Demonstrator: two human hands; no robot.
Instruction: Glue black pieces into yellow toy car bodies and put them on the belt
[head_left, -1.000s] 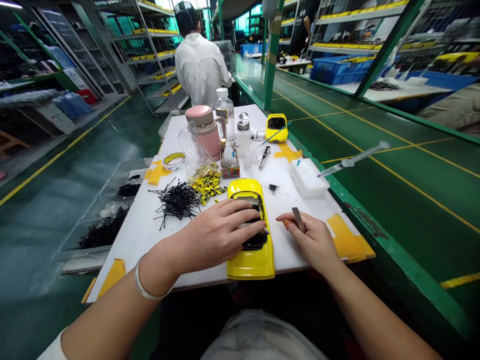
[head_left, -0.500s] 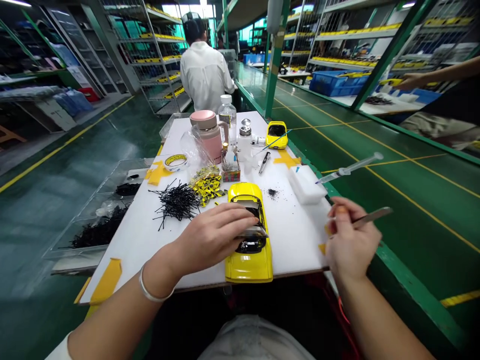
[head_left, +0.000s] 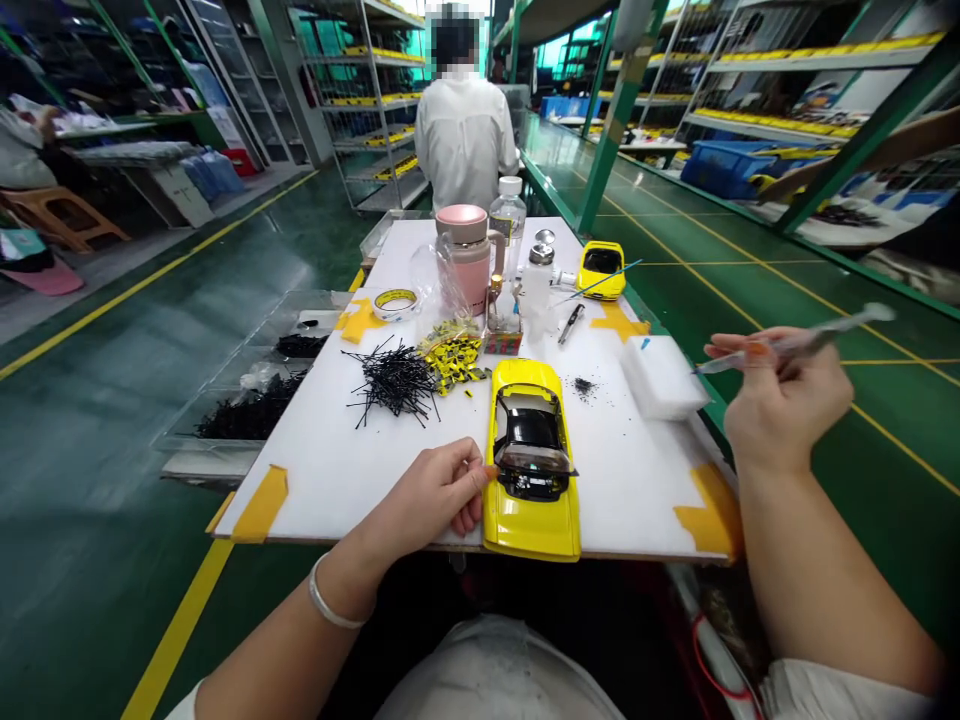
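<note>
A yellow model car body [head_left: 532,525] lies at the table's near edge with its cabin uncovered. Across the cabin rests a clear window piece [head_left: 536,460]. My left hand [head_left: 439,490] is against the car's left side, fingers curled and thumb at the edge by the window piece's left end. Over the right edge, my right hand [head_left: 780,410] is closed around a syringe [head_left: 862,320]; its tip is by a white foam block [head_left: 664,378]. The syringe is blurred, and the metal tool seen earlier cannot be clearly made out in this hand.
Black thin sticks [head_left: 394,380] and small yellow-black pieces [head_left: 454,360] lie in piles. Behind them stand a pink mug [head_left: 463,265], a clear bottle [head_left: 508,215], a tape roll [head_left: 395,302] and a second yellow car body [head_left: 601,270]. A person [head_left: 465,135] in white is ahead.
My left hand has drawn back from above the cabin to the car's left side. My right hand has moved up and closed on the syringe, which had been standing at the foam block. The view has shifted left.
</note>
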